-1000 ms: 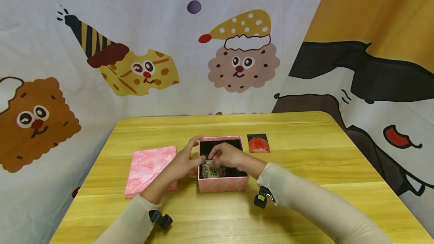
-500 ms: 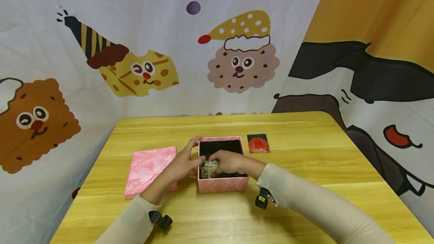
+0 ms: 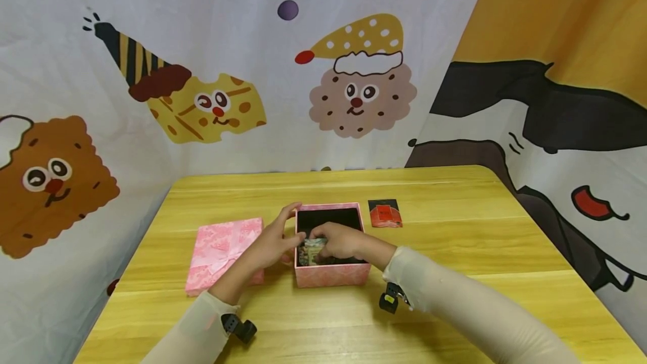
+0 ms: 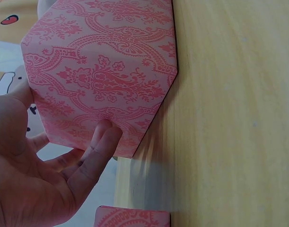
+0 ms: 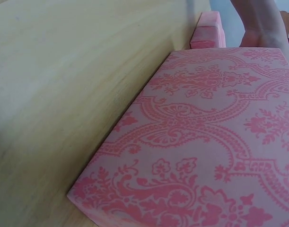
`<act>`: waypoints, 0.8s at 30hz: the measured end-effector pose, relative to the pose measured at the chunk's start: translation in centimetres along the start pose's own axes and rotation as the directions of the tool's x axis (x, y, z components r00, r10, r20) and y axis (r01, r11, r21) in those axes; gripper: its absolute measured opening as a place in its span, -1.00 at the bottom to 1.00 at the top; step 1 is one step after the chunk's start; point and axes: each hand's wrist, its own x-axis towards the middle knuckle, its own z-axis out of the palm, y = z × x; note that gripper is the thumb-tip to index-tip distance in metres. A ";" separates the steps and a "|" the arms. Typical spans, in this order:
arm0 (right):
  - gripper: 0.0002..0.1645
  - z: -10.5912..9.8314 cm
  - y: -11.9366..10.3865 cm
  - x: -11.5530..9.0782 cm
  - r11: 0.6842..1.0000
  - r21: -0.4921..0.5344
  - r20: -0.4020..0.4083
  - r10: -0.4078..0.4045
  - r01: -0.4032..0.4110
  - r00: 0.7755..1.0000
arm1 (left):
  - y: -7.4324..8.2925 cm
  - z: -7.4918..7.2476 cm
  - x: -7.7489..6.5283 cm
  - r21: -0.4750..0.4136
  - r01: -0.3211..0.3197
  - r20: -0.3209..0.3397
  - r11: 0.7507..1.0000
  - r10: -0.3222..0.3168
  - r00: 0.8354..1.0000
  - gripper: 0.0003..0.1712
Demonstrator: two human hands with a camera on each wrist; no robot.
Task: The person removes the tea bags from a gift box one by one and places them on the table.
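Note:
A pink patterned gift box with a dark inside stands uncovered mid-table. My left hand grips its left wall, thumb at the rim. In the left wrist view, fingers of that hand lie against the outer wall. Reaching inside the box, my right hand has curled fingers and pinches a small patterned packet at the left front corner; its fingertips are hidden down in the box. The right wrist view shows the box's outer wall, with the right hand itself out of sight.
Left of the box lies its pink lid with a ribbon bow. A black and red square packet rests on the wooden table beyond the box's right far corner. Behind hangs a cartoon-printed cloth.
My right hand has dropped lower into the box, its fingers now down on the patterned packet, covering the right part of it. The left hand and the box have stayed put.

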 end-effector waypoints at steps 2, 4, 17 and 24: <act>-0.77 0.0 0.0 0.0 1.000 0.007 -0.004 0.000 0.000 1.000 | 0.0 0.0 0.0 0.004 -0.001 0.000 1.000 0.001 1.000 -0.11; -0.74 0.1 0.1 0.0 1.000 0.018 -0.016 0.004 -0.004 1.000 | 0.1 0.0 0.0 0.008 -0.001 -0.001 1.000 0.001 1.000 -0.12; -0.68 -0.5 0.1 -0.2 0.942 0.334 -0.324 0.077 0.038 0.943 | 0.1 0.0 0.1 -0.009 0.007 -0.008 1.000 -0.007 1.000 -0.12; -0.69 -0.8 0.1 -0.7 0.873 0.481 -0.302 0.080 0.079 0.950 | 0.1 0.1 0.1 -0.044 0.019 0.002 0.999 -0.019 1.000 -0.13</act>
